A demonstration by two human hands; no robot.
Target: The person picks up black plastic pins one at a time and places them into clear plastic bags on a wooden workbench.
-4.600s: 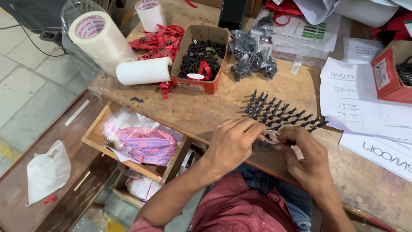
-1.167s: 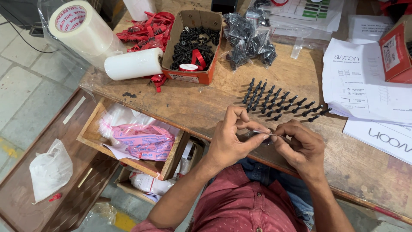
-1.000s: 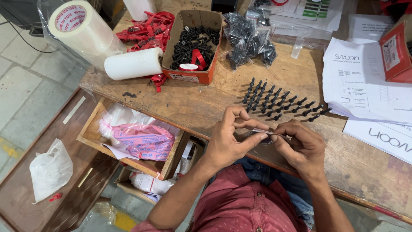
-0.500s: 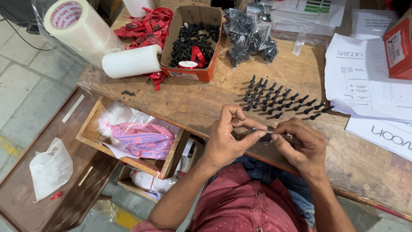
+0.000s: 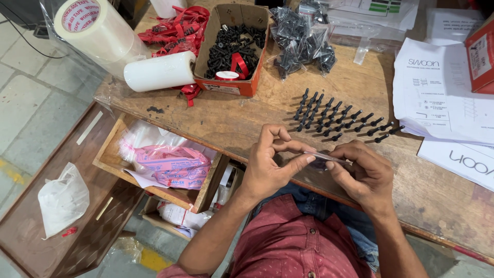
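Note:
Both hands meet over the near edge of a wooden workbench [image 5: 242, 116]. My left hand [image 5: 271, 164] and my right hand [image 5: 360, 172] pinch the two ends of a small clear plastic pouch [image 5: 323, 158] held flat between them; something dark shows inside it. Just beyond the hands, several black screws [image 5: 339, 117] lie lined up in rows on the wood. Farther back stands an open cardboard box [image 5: 232, 49] of loose black screws with a red band in it.
Two rolls of tape [image 5: 98, 28], a white roll [image 5: 160, 71] and red strips [image 5: 177, 28] lie at the back left. Bagged black parts [image 5: 303, 41] sit behind the rows. Printed sheets [image 5: 442, 98] and a red box [image 5: 481, 51] lie right. An open drawer [image 5: 159, 159] holds pink bags.
The hands have stayed together on the clear pouch, fingers shifting slightly along it. The view has drifted a little; the rows of screws look unchanged.

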